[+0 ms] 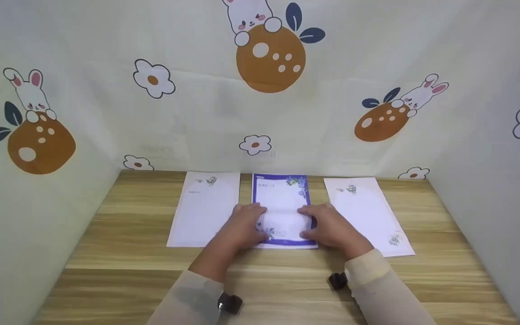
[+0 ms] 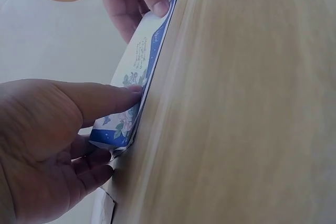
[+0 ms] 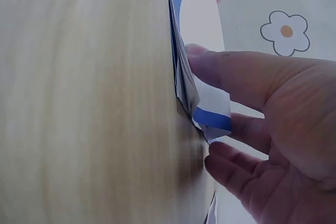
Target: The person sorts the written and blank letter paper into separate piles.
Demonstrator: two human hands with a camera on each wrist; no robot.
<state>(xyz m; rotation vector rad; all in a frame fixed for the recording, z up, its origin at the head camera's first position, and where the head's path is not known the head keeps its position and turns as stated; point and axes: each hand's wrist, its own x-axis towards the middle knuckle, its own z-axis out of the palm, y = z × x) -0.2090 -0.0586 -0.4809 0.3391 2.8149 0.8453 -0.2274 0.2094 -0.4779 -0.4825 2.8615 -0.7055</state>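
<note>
A small stack of stationery paper [image 1: 281, 196] with a blue-purple border and printed flowers lies in the middle of the table. My left hand [image 1: 245, 225] holds its left edge, the thumb on top and the other fingers around the side. On the opposite edge my right hand [image 1: 330, 225] pinches the stack the same way. In the right wrist view several layered sheets [image 3: 181, 69] show at the near edge, slightly fanned and bent up at one corner. Some fingertips are hidden behind the paper.
A pale sheet [image 1: 203, 212] with small prints lies left of the stack, and another pale sheet [image 1: 364, 212] lies at a slant to the right. The wood-grain table [image 1: 287, 284] is bordered by a printed cloth [image 1: 197, 113] at the back and sides.
</note>
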